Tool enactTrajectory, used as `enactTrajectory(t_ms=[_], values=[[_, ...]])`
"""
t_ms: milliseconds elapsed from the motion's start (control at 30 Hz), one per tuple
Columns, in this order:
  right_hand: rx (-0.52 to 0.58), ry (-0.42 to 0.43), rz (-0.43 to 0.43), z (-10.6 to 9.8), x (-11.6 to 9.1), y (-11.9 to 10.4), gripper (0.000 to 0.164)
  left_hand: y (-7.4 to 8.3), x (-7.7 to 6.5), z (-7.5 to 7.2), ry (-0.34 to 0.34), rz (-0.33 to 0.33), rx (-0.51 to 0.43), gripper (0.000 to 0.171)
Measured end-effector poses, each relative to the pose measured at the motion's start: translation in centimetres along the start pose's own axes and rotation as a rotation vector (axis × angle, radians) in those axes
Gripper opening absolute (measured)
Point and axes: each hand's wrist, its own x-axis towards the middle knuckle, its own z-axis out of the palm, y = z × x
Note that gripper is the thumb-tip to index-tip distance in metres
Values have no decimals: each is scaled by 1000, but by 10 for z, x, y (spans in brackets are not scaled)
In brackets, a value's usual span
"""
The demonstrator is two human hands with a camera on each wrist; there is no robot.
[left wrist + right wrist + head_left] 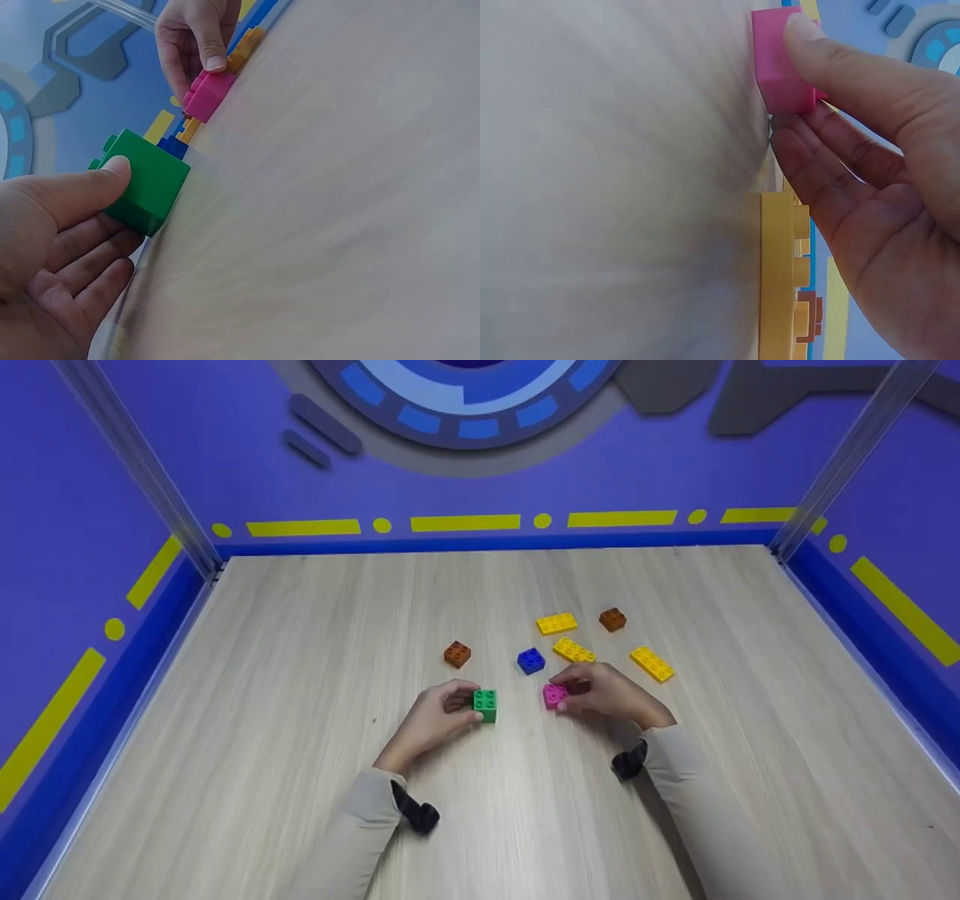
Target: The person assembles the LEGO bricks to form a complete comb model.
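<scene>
Near the middle of the table, my left hand (pixel 437 716) pinches a tall green toy brick (pixel 485 706) between thumb and fingers, studs upward. The left wrist view shows the thumb pressed on the green brick's side (pixel 154 184). To the right, my right hand (pixel 611 694) pinches a smaller pink brick (pixel 554 697). In the right wrist view the thumb lies on the near face of the pink brick (pixel 776 64), with fingertips behind it. The two held bricks are apart. A blue brick (pixel 531 661) sits just beyond the gap between them.
One brown brick (pixel 457 654) lies beyond the left hand, another brown brick (pixel 613 619) farther back right. Flat yellow bricks lie at the back (pixel 556 623), beside the right hand's fingers (pixel 574 649) and right of that hand (pixel 652 664). Blue-purple walls (pixel 480 495) enclose the wooden table (pixel 300 660).
</scene>
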Motion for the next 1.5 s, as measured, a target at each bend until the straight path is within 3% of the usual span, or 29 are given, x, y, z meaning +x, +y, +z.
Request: enactTrajectory(t_ms=[667, 1167, 1500], values=[[17, 2, -3, 1, 1, -11, 35, -1, -8, -1, -12, -6, 13, 42], [48, -11, -92, 5, 1, -35, 41, -3, -15, 1, -15, 4, -43, 42], [-23, -25, -225, 14, 7, -54, 42, -3, -23, 2, 3, 15, -50, 43]])
